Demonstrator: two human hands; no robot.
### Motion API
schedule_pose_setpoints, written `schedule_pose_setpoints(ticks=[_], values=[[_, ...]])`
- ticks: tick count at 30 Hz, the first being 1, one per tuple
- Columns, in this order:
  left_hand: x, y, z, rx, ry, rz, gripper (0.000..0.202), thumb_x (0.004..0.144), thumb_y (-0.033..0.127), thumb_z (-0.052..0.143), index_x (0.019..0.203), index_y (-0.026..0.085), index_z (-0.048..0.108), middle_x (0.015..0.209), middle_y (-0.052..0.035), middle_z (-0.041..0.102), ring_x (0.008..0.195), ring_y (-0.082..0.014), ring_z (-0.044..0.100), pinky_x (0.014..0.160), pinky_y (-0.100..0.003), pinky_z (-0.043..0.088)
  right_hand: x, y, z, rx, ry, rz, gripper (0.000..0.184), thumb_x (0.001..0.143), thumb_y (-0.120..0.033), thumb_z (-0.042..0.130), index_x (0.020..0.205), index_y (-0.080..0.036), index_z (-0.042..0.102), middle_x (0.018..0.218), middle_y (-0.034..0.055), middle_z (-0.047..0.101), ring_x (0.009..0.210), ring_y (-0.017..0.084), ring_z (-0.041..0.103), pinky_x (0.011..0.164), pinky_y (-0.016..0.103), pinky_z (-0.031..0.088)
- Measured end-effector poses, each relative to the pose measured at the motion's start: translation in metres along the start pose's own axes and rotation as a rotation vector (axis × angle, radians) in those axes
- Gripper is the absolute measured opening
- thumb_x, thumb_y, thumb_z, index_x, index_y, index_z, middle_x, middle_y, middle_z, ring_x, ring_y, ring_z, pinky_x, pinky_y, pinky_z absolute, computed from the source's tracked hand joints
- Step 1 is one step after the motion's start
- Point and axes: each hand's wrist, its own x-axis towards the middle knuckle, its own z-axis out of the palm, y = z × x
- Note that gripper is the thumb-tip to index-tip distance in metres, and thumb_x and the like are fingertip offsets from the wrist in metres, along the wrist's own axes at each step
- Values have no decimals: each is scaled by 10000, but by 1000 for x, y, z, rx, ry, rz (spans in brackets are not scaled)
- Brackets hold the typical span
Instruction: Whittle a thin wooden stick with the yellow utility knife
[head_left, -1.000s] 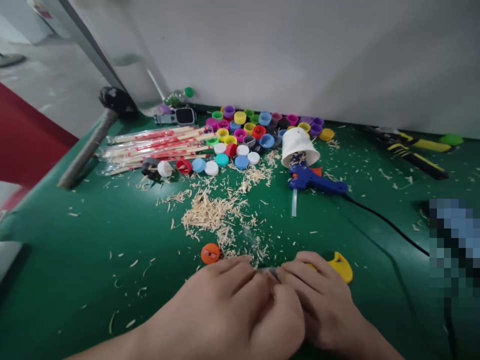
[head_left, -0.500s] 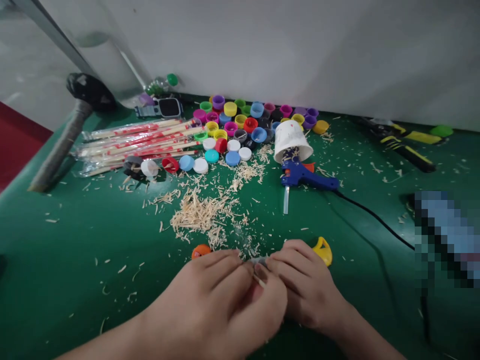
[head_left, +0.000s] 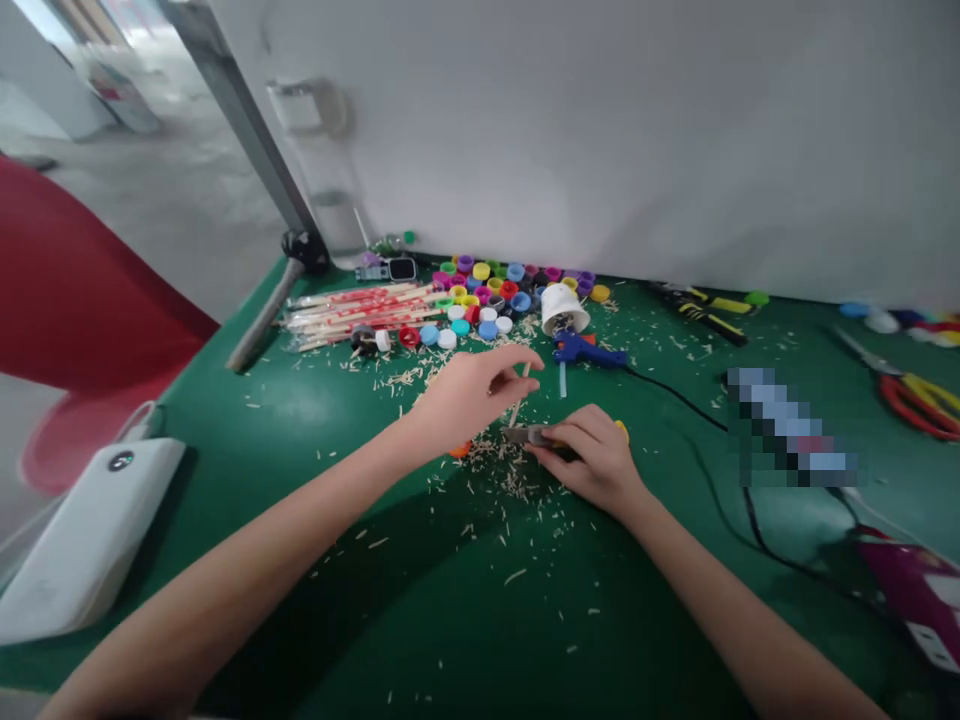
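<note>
My left hand is raised over the wood shavings, thumb and fingers pinching a thin wooden stick that slants downward. The stick's lower end is near the flat grey blade of a utility knife. Its other end is held in my right hand, low over the table, with fingers closed round it. Beneath the hands lies an orange cap, partly hidden. A yellow piece shows behind my right hand; I cannot tell whether it belongs to the knife.
Beyond the hands lie wrapped chopsticks, many coloured bottle caps, a white cup and a blue glue gun with its cord. Pliers, scissors and a pixelated object are on the right. A white power bank is at left.
My hands, close together before, are now apart. The left has lifted up and away with the stick, uncovering the knife blade. The view has pulled back and shows more of the table.
</note>
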Motion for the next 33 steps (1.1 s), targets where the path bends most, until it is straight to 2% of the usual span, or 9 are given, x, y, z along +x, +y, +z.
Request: schedule_pose_setpoints(ticks=[4, 7, 8, 12, 16, 22, 25, 29, 33], values=[[12, -3, 2, 23, -155, 96, 296, 934, 327, 437, 1157, 219, 598, 778, -26, 698, 632, -105, 591, 580, -236, 446, 4, 0, 4, -63, -14, 87, 120, 852, -294, 607, 820, -180, 623, 727, 56, 595, 711, 180, 497, 642, 328, 407], [15, -10, 5, 99, -199, 150, 332, 956, 317, 353, 1142, 224, 612, 778, -26, 699, 508, -78, 508, 497, -230, 383, 8, 1, 7, -119, -41, 115, 181, 865, -334, 587, 793, -173, 628, 747, 64, 603, 742, 183, 523, 652, 323, 404], [16, -14, 5, 107, -211, 152, 343, 956, 312, 352, 1169, 211, 600, 822, -42, 709, 537, -79, 534, 517, -227, 402, 9, 1, 7, -133, -55, 126, 193, 868, -348, 584, 791, -177, 628, 754, 59, 606, 741, 179, 526, 650, 316, 402], [15, -28, 2, 65, -180, 155, 365, 956, 334, 355, 1219, 165, 545, 894, -89, 714, 666, -113, 627, 578, -234, 472, 11, -1, 7, -163, -87, 182, 210, 864, -375, 590, 795, -178, 616, 788, 51, 608, 750, 167, 507, 669, 303, 400], [8, -33, 1, 59, -139, 146, 365, 968, 305, 339, 1270, 173, 496, 912, -79, 708, 807, -130, 657, 648, -229, 495, 10, -3, 7, -151, -99, 202, 193, 878, -360, 571, 834, -175, 605, 844, 56, 619, 783, 169, 500, 697, 301, 407], [4, -33, 2, 100, -154, 162, 406, 981, 317, 307, 1334, 180, 451, 972, -88, 710, 597, -84, 595, 520, -201, 433, 10, -3, 8, -154, -120, 194, 219, 892, -380, 558, 842, -170, 595, 860, 74, 612, 808, 184, 508, 713, 316, 418], [3, -35, 1, 113, -130, 180, 410, 980, 305, 293, 1327, 159, 458, 916, -90, 712, 509, -73, 547, 481, -201, 405, 11, -2, 9, -161, -124, 192, 198, 884, -366, 572, 853, -172, 595, 861, 77, 612, 807, 189, 507, 699, 318, 420], [0, -36, -1, 215, -133, 229, 407, 965, 253, 311, 1321, 141, 472, 805, -81, 707, 546, -95, 583, 489, -200, 406, 12, 0, 9, -157, -124, 189, 170, 872, -353, 597, 855, -183, 592, 855, 68, 611, 813, 191, 516, 689, 314, 419], [0, -33, -1, 177, -143, 207, 418, 979, 256, 274, 1347, 162, 448, 942, -95, 715, 612, -91, 617, 511, -190, 431, 11, 1, 8, -148, -130, 202, 173, 860, -353, 617, 847, -183, 591, 847, 60, 612, 814, 189, 508, 692, 312, 421]])
